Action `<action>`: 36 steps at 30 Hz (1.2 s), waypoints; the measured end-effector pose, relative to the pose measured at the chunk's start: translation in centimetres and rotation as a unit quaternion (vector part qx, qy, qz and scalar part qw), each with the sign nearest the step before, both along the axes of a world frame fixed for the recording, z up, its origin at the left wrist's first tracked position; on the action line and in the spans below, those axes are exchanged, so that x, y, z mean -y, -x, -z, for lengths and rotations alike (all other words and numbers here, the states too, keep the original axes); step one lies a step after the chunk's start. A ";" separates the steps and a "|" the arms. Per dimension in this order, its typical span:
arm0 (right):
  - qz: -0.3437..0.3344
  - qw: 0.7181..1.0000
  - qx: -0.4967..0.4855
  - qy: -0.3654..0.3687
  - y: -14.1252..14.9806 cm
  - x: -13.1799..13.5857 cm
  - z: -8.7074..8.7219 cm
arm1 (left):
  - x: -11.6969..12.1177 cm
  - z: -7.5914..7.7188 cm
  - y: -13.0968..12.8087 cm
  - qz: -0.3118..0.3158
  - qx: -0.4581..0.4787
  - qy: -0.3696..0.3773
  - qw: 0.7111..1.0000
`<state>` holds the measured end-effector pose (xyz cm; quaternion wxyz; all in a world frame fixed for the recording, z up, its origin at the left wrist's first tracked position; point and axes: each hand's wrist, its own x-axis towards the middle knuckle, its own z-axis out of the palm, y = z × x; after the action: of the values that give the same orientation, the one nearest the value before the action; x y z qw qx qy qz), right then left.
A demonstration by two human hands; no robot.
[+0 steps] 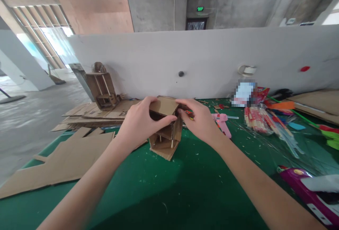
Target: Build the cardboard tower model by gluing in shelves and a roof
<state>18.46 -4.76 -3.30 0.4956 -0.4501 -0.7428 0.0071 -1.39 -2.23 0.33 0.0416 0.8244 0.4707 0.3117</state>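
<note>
Cardboard box (163, 105) held from both sides

So the box is right between the two hands, over the green worktop (148, 191). Left hand (141, 119) grips the top's left side, fingers at the back edge and thumb stretched across the front. Right hand (201, 120) has thumb and forefinger closed on the top right corner. Pink glue gun (224, 126) lies just beyond the right hand, cardboard sheet (76, 156) off left.

A concrete wall (156, 11) (exit sign (200, 8) lit) stands behind a white partition (148, 60).
</note>
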 end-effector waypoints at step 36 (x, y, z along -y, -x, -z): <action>0.151 0.956 0.244 -0.064 -0.7 1.5 -1.6 | -1.8 -1.0 1.5 0.198 -0.052 -0.004 0.979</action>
<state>19.19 -6.22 -1.74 0.3227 -0.5123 -0.7633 -0.2255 -2.92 -0.46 1.29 0.0744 0.9164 0.2989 0.2556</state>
